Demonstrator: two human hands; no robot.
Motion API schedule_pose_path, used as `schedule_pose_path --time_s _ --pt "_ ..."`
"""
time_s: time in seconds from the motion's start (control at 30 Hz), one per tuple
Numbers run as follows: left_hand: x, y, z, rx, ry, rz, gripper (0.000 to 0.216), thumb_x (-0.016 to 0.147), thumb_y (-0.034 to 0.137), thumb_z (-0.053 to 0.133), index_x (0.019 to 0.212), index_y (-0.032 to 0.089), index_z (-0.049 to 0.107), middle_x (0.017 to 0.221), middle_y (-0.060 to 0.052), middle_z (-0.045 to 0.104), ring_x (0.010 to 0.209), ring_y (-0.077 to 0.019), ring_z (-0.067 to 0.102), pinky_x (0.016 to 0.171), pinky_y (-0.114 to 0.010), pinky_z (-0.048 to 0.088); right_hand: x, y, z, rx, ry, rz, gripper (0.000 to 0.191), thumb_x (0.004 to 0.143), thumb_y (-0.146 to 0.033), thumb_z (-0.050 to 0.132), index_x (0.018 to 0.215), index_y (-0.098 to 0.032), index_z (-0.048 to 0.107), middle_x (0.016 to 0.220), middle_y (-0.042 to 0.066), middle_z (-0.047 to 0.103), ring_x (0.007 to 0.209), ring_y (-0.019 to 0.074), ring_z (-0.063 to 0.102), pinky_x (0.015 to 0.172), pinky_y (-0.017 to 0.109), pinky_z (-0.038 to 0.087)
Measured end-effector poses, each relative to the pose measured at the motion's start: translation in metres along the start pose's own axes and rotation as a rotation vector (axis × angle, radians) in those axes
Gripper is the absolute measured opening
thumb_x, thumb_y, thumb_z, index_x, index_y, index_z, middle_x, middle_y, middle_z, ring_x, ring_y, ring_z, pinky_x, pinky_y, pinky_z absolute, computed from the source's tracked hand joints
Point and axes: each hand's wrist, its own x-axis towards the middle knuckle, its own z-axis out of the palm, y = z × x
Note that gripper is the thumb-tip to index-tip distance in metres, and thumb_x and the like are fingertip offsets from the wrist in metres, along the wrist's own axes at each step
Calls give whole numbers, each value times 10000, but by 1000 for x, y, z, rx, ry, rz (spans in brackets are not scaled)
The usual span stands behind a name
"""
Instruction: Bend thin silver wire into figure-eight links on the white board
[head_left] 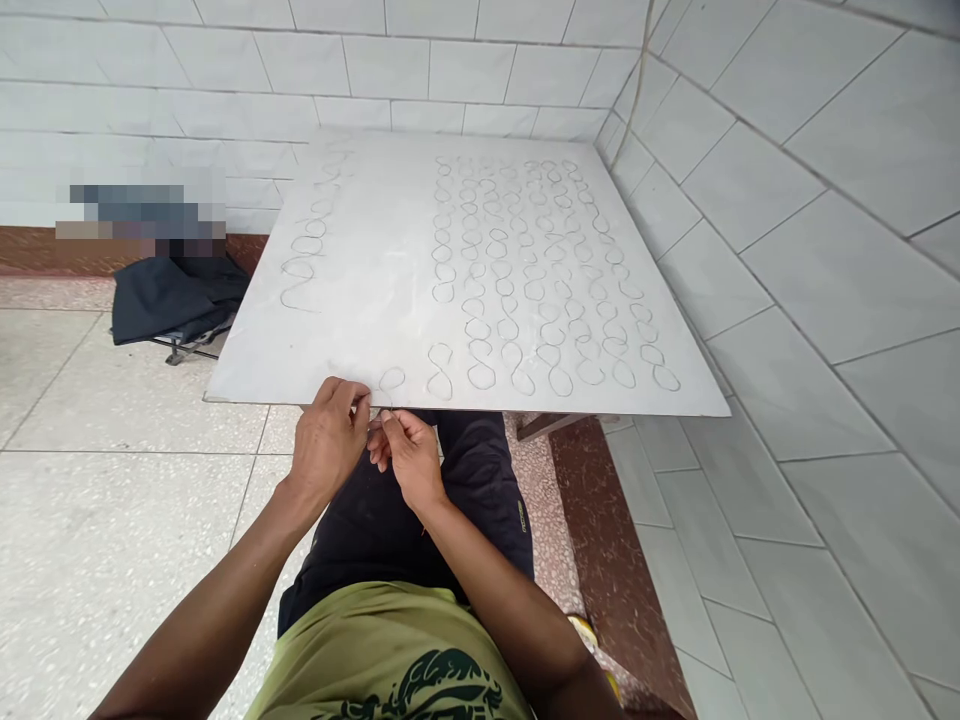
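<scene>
My left hand (pixel 328 440) and my right hand (pixel 409 455) meet at the near edge of a white board (pixel 375 250). Both have their fingers pinched together on a thin piece of wire (pixel 379 412), which is hard to make out between the fingertips. Just beyond the hands a small wire loop (pixel 391 379) lies on the board. Several rows of figure-eight wire loops (pixel 525 270) cover the board's right half. A looser chain of wire loops (pixel 311 240) runs along its left side.
White tiled walls (pixel 787 200) close in behind and to the right of the board. A dark bag on a small metal frame (pixel 176 300) sits on the speckled floor at the left. My dark-trousered legs (pixel 420 520) are under the hands.
</scene>
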Motion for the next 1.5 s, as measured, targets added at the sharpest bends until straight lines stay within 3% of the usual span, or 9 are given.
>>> schedule_pose_path --time_s 0.33,0.6,0.83,1.13,1.33,1.5 --pt "-22 5 -2 -545 -89 -356 267 915 404 691 1079 208 766 927 -41 744 717 -167 638 669 -296 496 -23 -7 -21 -261 -79 -118 299 1005 -397 545 818 -192 658 645 -13 623 499 99 528 487 228 419" --pt "-22 11 -4 -786 -172 -442 259 868 397 761 1012 183 773 875 -38 726 701 -147 612 638 -269 474 -28 -12 -31 -338 -43 -161 290 1027 -412 515 861 -214 646 668 -15 621 533 116 562 527 239 444" --pt "-11 5 -14 -1146 -328 -528 355 898 452 743 1087 154 778 969 -97 717 774 -161 632 614 -256 455 -37 -21 -41 -435 -117 -179 307 1042 -400 493 820 -222 609 623 -28 589 517 119 544 520 240 429" --pt "-9 1 -8 -1098 -322 -519 281 865 430 786 963 167 804 911 -90 740 714 -150 618 588 -256 457 -42 -18 -49 -647 -143 -275 333 1040 -351 504 733 -230 546 648 -17 601 583 135 572 602 266 452" --pt "-10 1 -5 -1080 -309 -512 280 883 430 759 937 158 804 880 -88 744 672 -144 615 570 -262 456 -43 -13 -49 -514 -129 -192 263 1043 -398 501 875 -232 616 671 -23 612 544 130 559 565 266 443" --pt "-12 0 -2 -1079 -307 -528 306 857 456 777 924 159 802 898 -101 757 667 -155 622 561 -273 461 -45 -12 -46 -430 -119 -103 321 1025 -496 520 885 -229 630 666 -19 609 542 127 551 535 253 438"
